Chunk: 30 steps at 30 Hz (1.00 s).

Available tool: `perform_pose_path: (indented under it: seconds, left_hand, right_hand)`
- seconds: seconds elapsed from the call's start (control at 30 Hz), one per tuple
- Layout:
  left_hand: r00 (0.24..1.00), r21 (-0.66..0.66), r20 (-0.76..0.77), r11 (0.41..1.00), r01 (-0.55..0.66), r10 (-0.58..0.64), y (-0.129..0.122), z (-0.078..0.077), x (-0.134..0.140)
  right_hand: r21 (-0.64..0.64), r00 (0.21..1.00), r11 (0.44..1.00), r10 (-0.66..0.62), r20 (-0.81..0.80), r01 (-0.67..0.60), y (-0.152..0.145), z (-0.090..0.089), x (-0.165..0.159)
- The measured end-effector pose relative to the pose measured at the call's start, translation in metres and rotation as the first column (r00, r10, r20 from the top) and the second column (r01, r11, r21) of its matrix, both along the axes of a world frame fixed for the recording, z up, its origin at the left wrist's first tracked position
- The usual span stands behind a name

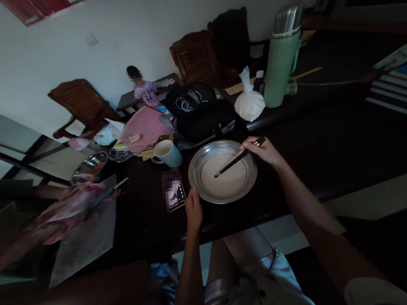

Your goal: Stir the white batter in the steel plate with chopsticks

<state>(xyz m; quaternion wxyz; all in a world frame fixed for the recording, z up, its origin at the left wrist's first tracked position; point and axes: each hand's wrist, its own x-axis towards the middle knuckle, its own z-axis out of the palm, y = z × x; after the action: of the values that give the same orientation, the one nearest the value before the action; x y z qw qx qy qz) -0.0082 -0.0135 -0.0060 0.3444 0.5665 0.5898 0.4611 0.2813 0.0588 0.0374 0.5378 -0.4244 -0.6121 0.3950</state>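
In front of me on the dark table stands a round metal basin holding a pale, off-white liquid. My left hand grips its near-left rim, thumb on the edge. Over the basin's far-right rim, my right hand is closed around black chopsticks with a gold band. They slant down to the left, and their tips reach the liquid. Whether the tips touch the bottom I cannot tell. Just left of the basin lies a phone with its screen lit.
A light blue mug, a black bag, a tied bag of white powder and a green thermos stand behind. At left, another person's hands work on raw meat with a knife over a cutting board.
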Motion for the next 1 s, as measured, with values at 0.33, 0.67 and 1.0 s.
perform_pose_path:
  seconds: [0.33,0.67,1.0]
  left_hand:
    - [1.000,-0.028,0.026,1.000,0.005,-0.004,-0.0003,-0.0001,0.0002]
    - [1.000,-0.008,0.000,1.000,0.008,-0.008,-0.0007,0.0018,0.0005]
    - [1.000,-0.008,0.023,1.000,-0.003,0.003,-0.0005,-0.0001,0.0009]
  right_hand:
    - [-0.027,0.999,0.999,-0.040,-0.030,0.039,-0.0010,0.0006,0.0039]
    - [-0.008,0.985,0.985,-0.170,-0.035,0.170,-0.0004,0.0027,0.0087]
    - [0.013,0.989,0.989,-0.147,-0.025,0.148,-0.0002,0.0027,0.0066]
